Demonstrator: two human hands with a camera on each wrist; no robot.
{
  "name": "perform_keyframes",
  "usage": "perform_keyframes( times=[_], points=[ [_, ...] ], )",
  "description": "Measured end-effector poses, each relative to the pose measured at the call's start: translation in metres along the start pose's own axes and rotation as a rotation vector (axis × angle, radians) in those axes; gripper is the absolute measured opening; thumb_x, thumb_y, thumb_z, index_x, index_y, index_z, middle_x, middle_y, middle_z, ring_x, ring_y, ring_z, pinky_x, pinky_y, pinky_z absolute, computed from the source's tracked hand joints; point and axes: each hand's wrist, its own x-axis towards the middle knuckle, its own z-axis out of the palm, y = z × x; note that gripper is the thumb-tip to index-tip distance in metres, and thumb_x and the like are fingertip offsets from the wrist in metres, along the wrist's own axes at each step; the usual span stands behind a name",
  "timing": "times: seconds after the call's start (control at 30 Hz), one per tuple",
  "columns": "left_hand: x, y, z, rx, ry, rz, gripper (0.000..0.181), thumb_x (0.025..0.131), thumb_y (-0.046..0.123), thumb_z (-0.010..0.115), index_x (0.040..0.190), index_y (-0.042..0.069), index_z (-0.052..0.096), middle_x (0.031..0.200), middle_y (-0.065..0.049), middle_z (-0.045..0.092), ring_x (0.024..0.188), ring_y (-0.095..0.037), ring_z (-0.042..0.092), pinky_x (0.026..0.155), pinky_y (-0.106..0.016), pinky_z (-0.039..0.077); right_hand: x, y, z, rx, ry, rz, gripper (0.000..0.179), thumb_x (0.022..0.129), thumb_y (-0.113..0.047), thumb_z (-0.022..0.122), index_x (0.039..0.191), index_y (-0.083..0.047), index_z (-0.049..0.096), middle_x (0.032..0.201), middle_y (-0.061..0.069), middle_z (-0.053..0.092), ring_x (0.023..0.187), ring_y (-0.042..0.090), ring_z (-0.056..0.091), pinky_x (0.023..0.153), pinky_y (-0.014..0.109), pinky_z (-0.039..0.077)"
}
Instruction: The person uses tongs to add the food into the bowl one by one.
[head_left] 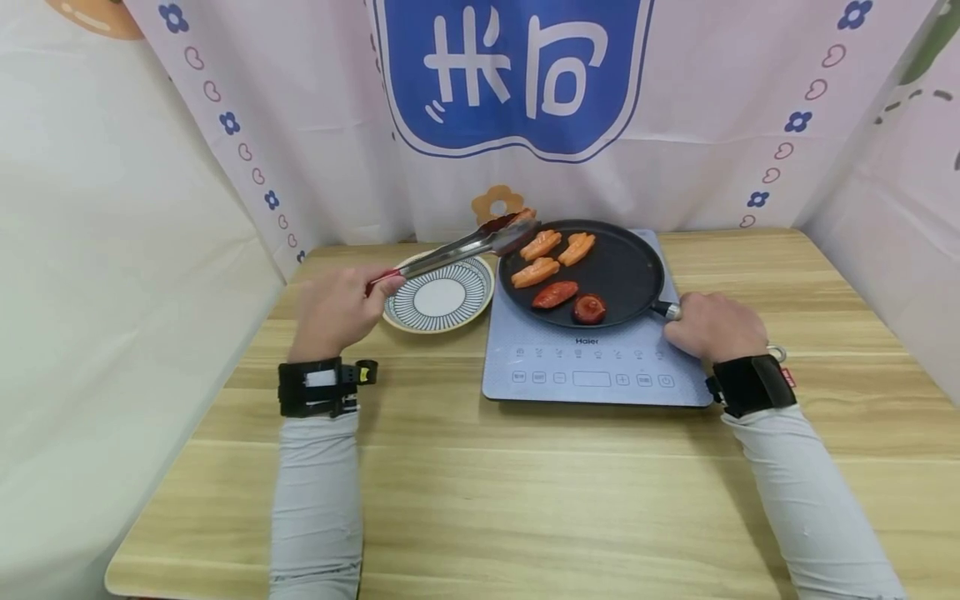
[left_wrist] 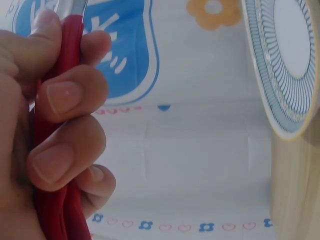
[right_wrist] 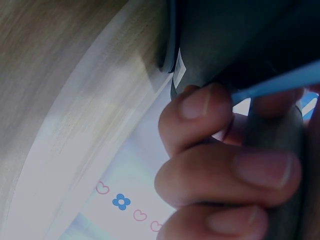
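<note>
My left hand (head_left: 337, 308) grips the red handles of metal tongs (head_left: 450, 252), fingers curled round them in the left wrist view too. The tongs reach right, over the plate, to the pan's left rim. At their tips shows a scored sausage piece (head_left: 522, 217), partly hidden by the metal. My right hand (head_left: 716, 325) holds the dark handle (right_wrist: 275, 140) of a black frying pan (head_left: 626, 267). In the pan lie several scored sausage pieces: paler orange ones (head_left: 535, 272) at the left, a redder one (head_left: 555, 294) and a round red one (head_left: 590, 309) near the front.
Under the pan is a flat induction cooker (head_left: 517, 350) with its control panel toward me. A white plate (head_left: 438, 298) with a blue striped border sits left of it, below the tongs. The wooden table (head_left: 480, 483) meets a printed curtain (head_left: 337, 167) behind.
</note>
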Motion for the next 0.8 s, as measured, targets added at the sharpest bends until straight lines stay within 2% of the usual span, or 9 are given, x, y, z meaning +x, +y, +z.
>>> perform_keyframes(
  times=[0.27, 0.53, 0.8],
  points=[
    [0.005, 0.016, 0.011, 0.072, 0.041, 0.032, 0.035, 0.105, 0.048, 0.062, 0.093, 0.019, 0.076, 0.061, 0.0, 0.055, 0.056, -0.023, 0.049, 0.051, -0.035, 0.028, 0.001, 0.001, 0.0, -0.001, -0.002, -0.003, 0.016, 0.078, -0.025, 0.058, 0.08, -0.009, 0.056, 0.075, 0.011, 0.058, 0.066, 0.029, 0.055, 0.054, 0.04, 0.038],
    [0.007, 0.034, 0.019, 0.122, 0.069, 0.077, 0.035, 0.105, 0.05, 0.062, 0.099, 0.018, 0.075, 0.059, 0.0, 0.046, 0.052, -0.024, 0.045, 0.048, -0.034, 0.024, 0.001, 0.001, 0.0, -0.006, -0.001, 0.001, 0.016, 0.078, -0.025, 0.058, 0.08, -0.009, 0.056, 0.075, 0.011, 0.058, 0.067, 0.029, 0.055, 0.054, 0.04, 0.038],
    [0.012, 0.053, 0.032, 0.153, 0.095, 0.135, 0.036, 0.105, 0.05, 0.061, 0.096, 0.017, 0.074, 0.056, 0.002, 0.04, 0.048, -0.019, 0.038, 0.047, -0.032, 0.021, 0.0, 0.001, -0.001, -0.003, -0.01, 0.0, 0.017, 0.078, -0.025, 0.058, 0.081, -0.008, 0.057, 0.074, 0.011, 0.058, 0.067, 0.029, 0.055, 0.055, 0.04, 0.038]
  ],
)
